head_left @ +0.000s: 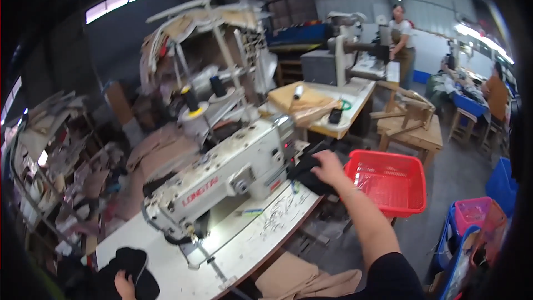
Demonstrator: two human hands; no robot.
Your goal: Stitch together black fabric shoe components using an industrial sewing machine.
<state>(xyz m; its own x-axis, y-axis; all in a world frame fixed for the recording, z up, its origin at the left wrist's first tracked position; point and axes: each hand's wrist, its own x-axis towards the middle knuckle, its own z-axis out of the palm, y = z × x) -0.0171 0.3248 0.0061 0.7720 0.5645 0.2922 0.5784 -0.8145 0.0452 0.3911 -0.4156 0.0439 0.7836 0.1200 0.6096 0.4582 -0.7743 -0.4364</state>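
A white industrial sewing machine stands on a white worktable, its lamp lighting the needle area. At the table's near left, my left hand grips a black fabric piece with a light line along one edge. My right arm reaches out to the table's right end, beyond the machine. There my right hand has its fingers curled over dark fabric pieces; how many it grips is hidden. A small green-and-blue tool lies beside the machine bed, with loose thread bits scattered near it.
A red plastic basket stands just right of my right forearm. Beige fabric hangs below the table's front edge. Thread cones rise behind the machine. A wooden stool and coloured bins stand to the right. Other people work farther back.
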